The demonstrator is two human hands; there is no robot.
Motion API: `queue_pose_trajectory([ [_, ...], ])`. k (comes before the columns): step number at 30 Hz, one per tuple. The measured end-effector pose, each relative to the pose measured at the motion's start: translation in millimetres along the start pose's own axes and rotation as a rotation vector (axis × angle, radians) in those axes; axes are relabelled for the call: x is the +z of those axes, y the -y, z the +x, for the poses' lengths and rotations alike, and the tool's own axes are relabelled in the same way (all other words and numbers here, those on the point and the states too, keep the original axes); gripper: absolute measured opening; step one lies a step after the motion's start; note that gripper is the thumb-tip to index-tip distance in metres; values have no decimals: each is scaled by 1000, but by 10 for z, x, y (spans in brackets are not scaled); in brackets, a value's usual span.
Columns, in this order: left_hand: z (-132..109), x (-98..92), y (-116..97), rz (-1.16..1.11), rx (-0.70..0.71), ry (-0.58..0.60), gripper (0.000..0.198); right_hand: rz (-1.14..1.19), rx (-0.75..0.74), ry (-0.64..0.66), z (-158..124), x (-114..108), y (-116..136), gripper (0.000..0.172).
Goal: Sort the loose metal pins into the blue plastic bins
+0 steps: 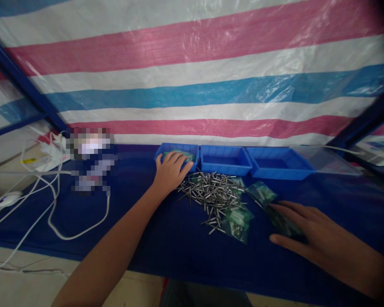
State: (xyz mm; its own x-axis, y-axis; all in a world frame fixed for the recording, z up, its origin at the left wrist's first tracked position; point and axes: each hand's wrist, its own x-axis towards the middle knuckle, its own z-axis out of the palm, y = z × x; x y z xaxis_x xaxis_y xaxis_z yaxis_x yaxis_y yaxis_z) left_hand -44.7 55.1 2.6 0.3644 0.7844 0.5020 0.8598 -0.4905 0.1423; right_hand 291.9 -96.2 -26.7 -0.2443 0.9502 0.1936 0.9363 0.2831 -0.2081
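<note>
My left hand (169,174) reaches over the near rim of the left blue bin (195,163), its fingers spread above green-tinted plastic packets (187,156). On the right, my right hand (302,228) has its fingers stretched out and its thumb apart, over a dark green-tinted plastic bag (283,222) that it partly hides. A heap of thin silvery metal pins (211,192) lies in front of the bins. Beside the heap are a clear green bag with pins (238,221) and another green bag (261,193) close to my right fingertips.
A middle bin (225,170) and a right bin (280,172) stand in the row on the blue table (179,251). White cables (56,204) and a power strip (53,155) lie at the left. A striped sheet (192,98) hangs behind. A clear plastic sheet (326,160) lies at the right.
</note>
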Motion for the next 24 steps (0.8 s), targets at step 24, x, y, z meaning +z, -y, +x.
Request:
queue_pose_trajectory([
  [24,-356,-256,-623,-723,25,203,26,496,-471,-90,1035,-476,1042,31],
])
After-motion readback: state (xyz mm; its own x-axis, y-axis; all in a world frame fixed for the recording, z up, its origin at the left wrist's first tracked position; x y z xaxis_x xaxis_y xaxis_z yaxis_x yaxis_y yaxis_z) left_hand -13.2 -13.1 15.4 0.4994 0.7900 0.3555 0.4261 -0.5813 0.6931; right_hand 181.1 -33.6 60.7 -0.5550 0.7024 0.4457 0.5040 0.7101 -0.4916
